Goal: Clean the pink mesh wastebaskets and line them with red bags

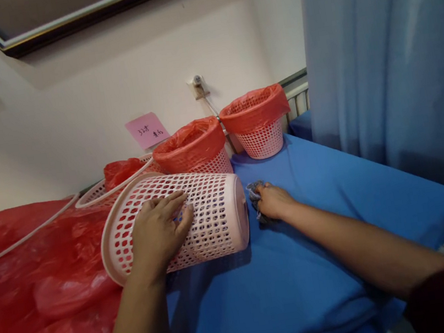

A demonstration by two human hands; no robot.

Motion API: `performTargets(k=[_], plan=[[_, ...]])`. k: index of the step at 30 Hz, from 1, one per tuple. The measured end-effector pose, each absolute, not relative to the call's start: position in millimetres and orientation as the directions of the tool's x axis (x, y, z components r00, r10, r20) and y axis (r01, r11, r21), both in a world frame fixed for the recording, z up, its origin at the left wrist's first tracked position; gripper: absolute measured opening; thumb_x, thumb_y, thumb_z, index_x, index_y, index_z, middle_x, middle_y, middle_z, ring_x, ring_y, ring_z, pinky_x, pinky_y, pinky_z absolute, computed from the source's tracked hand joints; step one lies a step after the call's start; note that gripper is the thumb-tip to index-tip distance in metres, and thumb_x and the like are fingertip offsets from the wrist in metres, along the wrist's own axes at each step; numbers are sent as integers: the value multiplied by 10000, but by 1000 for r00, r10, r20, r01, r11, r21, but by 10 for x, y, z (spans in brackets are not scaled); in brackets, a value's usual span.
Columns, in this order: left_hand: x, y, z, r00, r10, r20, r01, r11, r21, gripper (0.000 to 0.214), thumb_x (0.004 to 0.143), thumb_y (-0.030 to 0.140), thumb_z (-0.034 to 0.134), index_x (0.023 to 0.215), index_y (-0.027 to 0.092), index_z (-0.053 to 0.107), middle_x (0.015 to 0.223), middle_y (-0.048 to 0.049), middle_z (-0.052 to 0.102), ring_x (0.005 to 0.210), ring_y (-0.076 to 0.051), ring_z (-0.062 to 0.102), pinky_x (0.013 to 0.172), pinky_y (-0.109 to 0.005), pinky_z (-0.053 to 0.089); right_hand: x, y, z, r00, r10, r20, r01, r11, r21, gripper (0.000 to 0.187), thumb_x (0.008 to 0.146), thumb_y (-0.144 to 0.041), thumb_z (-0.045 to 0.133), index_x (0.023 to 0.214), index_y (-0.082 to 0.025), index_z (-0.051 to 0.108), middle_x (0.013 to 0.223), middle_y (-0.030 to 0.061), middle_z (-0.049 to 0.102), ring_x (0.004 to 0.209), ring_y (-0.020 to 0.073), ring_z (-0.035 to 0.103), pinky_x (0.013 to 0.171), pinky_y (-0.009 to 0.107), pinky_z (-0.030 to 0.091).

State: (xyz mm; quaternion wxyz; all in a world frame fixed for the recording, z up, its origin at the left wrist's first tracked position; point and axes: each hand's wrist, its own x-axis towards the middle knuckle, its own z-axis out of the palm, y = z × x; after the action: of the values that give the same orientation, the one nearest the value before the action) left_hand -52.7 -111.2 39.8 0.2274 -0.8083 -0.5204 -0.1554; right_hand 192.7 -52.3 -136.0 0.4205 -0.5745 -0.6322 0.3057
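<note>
A pink perforated plastic basket (212,212) lies on its side on a blue padded surface (317,219). My left hand (159,234) rests flat on the basket's wall with fingers stretched out. My right hand (272,201) lies just right of the basket's base, fingers curled around a small grey crumpled cloth (254,192). The basket's open mouth faces left toward the red plastic.
Two upright pink baskets lined with red bags (196,145) (257,111) stand by the wall. Another basket (100,191) with a red bag lies behind. Loose red plastic bags (35,283) cover the left. A pink note (147,130) hangs on the wall. A blue curtain (388,52) hangs right.
</note>
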Motion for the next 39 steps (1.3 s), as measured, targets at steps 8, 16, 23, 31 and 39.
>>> performTargets(k=[8, 16, 23, 31, 39], plan=[[-526, -1115, 395, 416, 767, 489, 909, -370, -193, 470, 958, 451, 468, 1128, 173, 807, 1241, -103, 780, 1050, -353, 682, 954, -532, 516, 1676, -686, -1318, 45, 981, 188, 221, 174, -960, 335, 756, -202, 579, 1078, -218, 673, 945, 6, 740, 878, 196, 682, 845, 325, 535], [-542, -1093, 385, 417, 772, 480, 909, -370, -193, 475, 953, 465, 464, 1142, 190, 802, 1250, -97, 778, 1037, -342, 684, 963, -520, 509, 1783, -493, -1440, 232, 970, 73, 74, 57, -996, 394, 750, -240, 542, 1129, -183, 636, 980, 59, 724, 872, 226, 677, 853, 374, 554], [-543, -1093, 379, 420, 779, 465, 908, -359, -217, 474, 965, 456, 450, 1158, 194, 794, 1275, -94, 767, 1071, -333, 683, 979, -510, 501, 1555, -525, -1405, 176, 978, 110, 70, 99, -993, 348, 729, -212, 600, 1073, -210, 653, 1014, 35, 719, 930, 212, 676, 932, 389, 545], [-557, -1099, 349, 405, 785, 469, 914, -358, -192, 453, 952, 467, 472, 1137, 222, 805, 1267, -71, 772, 1016, -336, 685, 945, -514, 520, 1736, -497, -1294, 191, 963, 189, 17, 190, -982, 371, 805, -233, 548, 1159, -184, 649, 1058, 53, 719, 967, 219, 684, 943, 389, 544], [-544, -1062, 355, 413, 784, 464, 911, -367, -191, 460, 952, 458, 478, 1129, 192, 809, 1259, -91, 774, 1007, -343, 691, 953, -518, 520, 1694, -635, -1055, 182, 916, 357, 66, 351, -934, 387, 802, -215, 583, 1185, -200, 633, 1228, 81, 643, 1219, 225, 584, 1129, 399, 420]])
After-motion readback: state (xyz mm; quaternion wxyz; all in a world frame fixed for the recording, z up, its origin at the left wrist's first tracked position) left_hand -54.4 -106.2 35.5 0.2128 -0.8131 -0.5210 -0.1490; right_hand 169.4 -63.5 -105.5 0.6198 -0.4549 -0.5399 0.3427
